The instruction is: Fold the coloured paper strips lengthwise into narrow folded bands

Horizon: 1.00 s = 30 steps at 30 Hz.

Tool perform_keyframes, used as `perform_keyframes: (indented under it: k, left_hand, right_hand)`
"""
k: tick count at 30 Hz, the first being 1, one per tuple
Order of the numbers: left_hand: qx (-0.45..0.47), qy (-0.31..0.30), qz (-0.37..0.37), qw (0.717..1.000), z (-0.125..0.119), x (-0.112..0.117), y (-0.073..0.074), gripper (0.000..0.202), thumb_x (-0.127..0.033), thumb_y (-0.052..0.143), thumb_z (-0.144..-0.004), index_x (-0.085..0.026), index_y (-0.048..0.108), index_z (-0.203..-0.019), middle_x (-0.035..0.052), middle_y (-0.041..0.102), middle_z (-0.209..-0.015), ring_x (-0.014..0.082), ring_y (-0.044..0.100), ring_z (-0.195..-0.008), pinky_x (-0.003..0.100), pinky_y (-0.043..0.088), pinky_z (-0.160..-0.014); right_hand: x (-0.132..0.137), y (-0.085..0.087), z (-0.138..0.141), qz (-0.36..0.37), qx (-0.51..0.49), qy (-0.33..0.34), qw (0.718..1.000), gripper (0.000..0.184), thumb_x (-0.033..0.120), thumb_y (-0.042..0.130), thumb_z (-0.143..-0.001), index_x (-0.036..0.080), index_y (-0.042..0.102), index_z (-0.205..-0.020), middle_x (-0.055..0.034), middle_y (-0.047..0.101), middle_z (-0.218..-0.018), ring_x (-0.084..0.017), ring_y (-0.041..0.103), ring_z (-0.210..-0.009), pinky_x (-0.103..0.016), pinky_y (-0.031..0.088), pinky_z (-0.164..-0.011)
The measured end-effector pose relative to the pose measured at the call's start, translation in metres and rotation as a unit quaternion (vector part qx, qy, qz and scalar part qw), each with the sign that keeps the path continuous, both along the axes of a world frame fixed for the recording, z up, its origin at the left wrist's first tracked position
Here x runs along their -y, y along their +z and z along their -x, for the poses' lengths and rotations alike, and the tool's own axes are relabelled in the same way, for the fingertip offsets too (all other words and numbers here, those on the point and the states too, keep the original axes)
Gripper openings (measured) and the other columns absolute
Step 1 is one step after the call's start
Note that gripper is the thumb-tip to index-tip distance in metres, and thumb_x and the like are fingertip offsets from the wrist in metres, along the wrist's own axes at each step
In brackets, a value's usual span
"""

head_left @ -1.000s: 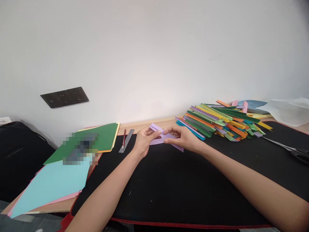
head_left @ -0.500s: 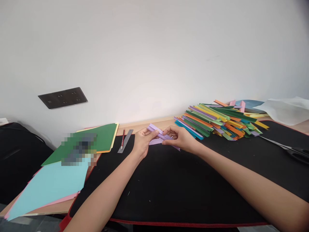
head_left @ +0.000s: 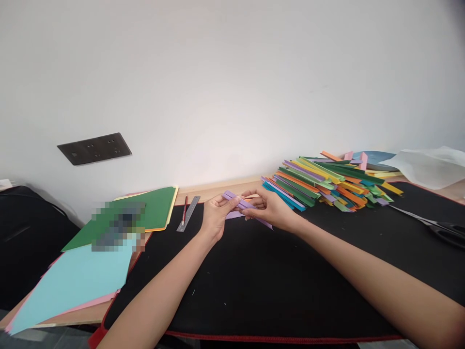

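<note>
A purple paper strip (head_left: pixel 248 205), creased along its length, is held between both hands above the black mat. My left hand (head_left: pixel 216 213) pinches its upper left end with thumb and fingers. Farther along the strip, my right hand (head_left: pixel 271 208) grips it between thumb and fingertips, the lower right end sticking out below. Another purple paper piece (head_left: pixel 234 214) shows beneath the strip, between the hands. A bit of orange is visible behind the right fingers, too small to identify.
A pile of folded coloured paper strips (head_left: pixel 327 184) lies right of my hands, near scissors (head_left: pixel 436 225) and a blue plate (head_left: pixel 378 159). A pencil (head_left: pixel 185 211) and ruler (head_left: pixel 191 213) lie to the left, beside green sheets (head_left: pixel 160 208) and light blue sheets (head_left: pixel 76 286). The black mat (head_left: pixel 254 291) has a red edge.
The purple strip looks narrower and more closed along its crease, and its upper end sits slightly lower. Both hands keep hold of it with small finger shifts.
</note>
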<state>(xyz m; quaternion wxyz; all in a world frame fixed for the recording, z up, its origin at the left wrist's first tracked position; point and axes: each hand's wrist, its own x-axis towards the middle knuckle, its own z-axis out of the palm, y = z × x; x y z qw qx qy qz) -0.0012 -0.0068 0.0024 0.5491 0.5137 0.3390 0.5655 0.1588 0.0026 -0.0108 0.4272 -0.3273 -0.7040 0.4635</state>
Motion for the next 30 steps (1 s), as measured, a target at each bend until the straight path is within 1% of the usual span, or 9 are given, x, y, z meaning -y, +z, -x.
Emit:
perform_keyframes:
  k: [4, 8, 12, 16, 23, 26, 30]
  left_hand:
    - [0.007, 0.009, 0.009, 1.000, 0.0001, -0.0009, -0.0023, 0.020, -0.027, 0.069, -0.063, -0.010, 0.064, -0.071, 0.0053, 0.065, -0.069, 0.0116, 0.057, -0.060, 0.030, 0.046, -0.069]
    - [0.007, 0.022, 0.022, 0.999, 0.0002, -0.0016, -0.0029, 0.020, -0.027, 0.070, -0.062, -0.009, 0.064, -0.069, 0.0045, 0.064, -0.066, 0.0109, 0.056, -0.057, 0.028, 0.046, -0.065]
    - [0.004, 0.032, 0.033, 0.999, 0.0001, -0.0013, -0.0029, 0.021, -0.027, 0.071, -0.061, -0.009, 0.064, -0.069, 0.0045, 0.064, -0.065, 0.0106, 0.055, -0.056, 0.027, 0.046, -0.062]
    - [0.009, 0.031, 0.035, 0.999, 0.0006, -0.0015, -0.0032, 0.022, -0.028, 0.071, -0.061, -0.009, 0.064, -0.067, 0.0044, 0.064, -0.065, 0.0105, 0.055, -0.055, 0.027, 0.046, -0.061]
    - [0.018, 0.041, 0.040, 0.998, -0.0002, -0.0019, -0.0027, 0.022, -0.028, 0.071, -0.060, -0.009, 0.065, -0.068, 0.0043, 0.063, -0.064, 0.0104, 0.055, -0.055, 0.026, 0.045, -0.061]
    - [0.010, 0.059, 0.041, 0.997, -0.0006, -0.0018, -0.0025, 0.023, -0.028, 0.072, -0.059, -0.009, 0.065, -0.068, 0.0044, 0.063, -0.064, 0.0105, 0.055, -0.055, 0.026, 0.045, -0.059]
    - [-0.014, 0.084, 0.039, 0.996, -0.0007, -0.0011, -0.0017, 0.024, -0.032, 0.071, -0.058, -0.010, 0.064, -0.065, 0.0033, 0.061, -0.062, 0.0089, 0.051, -0.052, 0.023, 0.040, -0.054]
  right_hand:
    - [0.0003, -0.0004, 0.0014, 0.012, -0.002, -0.001, 1.000, 0.038, 0.031, 0.066, -0.068, 0.016, 0.047, -0.096, -0.0066, 0.067, -0.077, -0.018, 0.065, -0.066, -0.033, 0.051, -0.066]
    - [0.0004, -0.0003, 0.0016, 0.021, -0.003, 0.003, 1.000, 0.035, 0.032, 0.066, -0.068, 0.015, 0.049, -0.094, -0.0076, 0.067, -0.078, -0.018, 0.065, -0.066, -0.033, 0.052, -0.065]
    - [0.0020, 0.0006, 0.0019, 0.023, -0.011, 0.017, 1.000, 0.035, 0.032, 0.066, -0.069, 0.015, 0.051, -0.095, -0.0059, 0.067, -0.076, -0.017, 0.065, -0.065, -0.032, 0.052, -0.065]
    - [0.0040, 0.0021, 0.0030, 0.029, -0.021, 0.013, 0.999, 0.037, 0.030, 0.066, -0.069, 0.015, 0.050, -0.098, -0.0040, 0.066, -0.071, -0.016, 0.064, -0.061, -0.032, 0.052, -0.064]
    - [0.0051, 0.0027, 0.0023, 0.005, -0.019, 0.014, 1.000, 0.042, 0.031, 0.064, -0.070, 0.017, 0.045, -0.104, -0.0042, 0.066, -0.074, -0.017, 0.065, -0.063, -0.032, 0.052, -0.063]
    - [0.0051, 0.0026, 0.0018, -0.005, -0.012, 0.007, 1.000, 0.041, 0.030, 0.064, -0.070, 0.017, 0.045, -0.104, -0.0039, 0.066, -0.073, -0.017, 0.065, -0.064, -0.032, 0.052, -0.063]
    - [0.0030, 0.0002, 0.0025, -0.010, -0.008, 0.003, 1.000, 0.038, 0.029, 0.064, -0.069, 0.017, 0.046, -0.101, -0.0051, 0.067, -0.076, -0.018, 0.065, -0.067, -0.032, 0.052, -0.066]
